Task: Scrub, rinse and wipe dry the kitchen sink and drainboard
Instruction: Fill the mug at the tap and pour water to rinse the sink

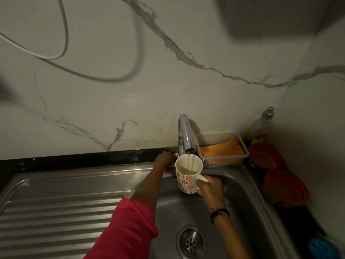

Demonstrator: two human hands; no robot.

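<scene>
Head view: 1 frame, looking down at the sink corner of a dim kitchen.
Sink (pixel 248 208): steel basin at lower right, round drain (pixel 190 242) at its bottom.
Drainboard (pixel 61 212): ribbed steel, left of the basin, joined to it.
Tap (pixel 183 133): chrome, curved, at the back rim; a thin stream of water falls from its spout into the mug.
Mug (pixel 188 176): white with red flower print, held upright over the basin, directly under the spout, some water inside.
Right hand (pixel 209 187): fingers curled round the mug handle, grasping it; dark beaded band on the wrist.
Left hand (pixel 164 162): red sleeve; reaches to the tap base behind the mug; whether its fingers grip anything there cannot be told.
Plastic tub (pixel 223 148): clear, rectangular, just right of the tap, an orange cloth inside.
Bottle (pixel 262 124): clear, with cap, in the back corner.
Red lids (pixel 276 172): 2 round pieces on the counter, right of the basin.
Wall (pixel 112 90): marble-patterned, a white cable looped on it.
</scene>
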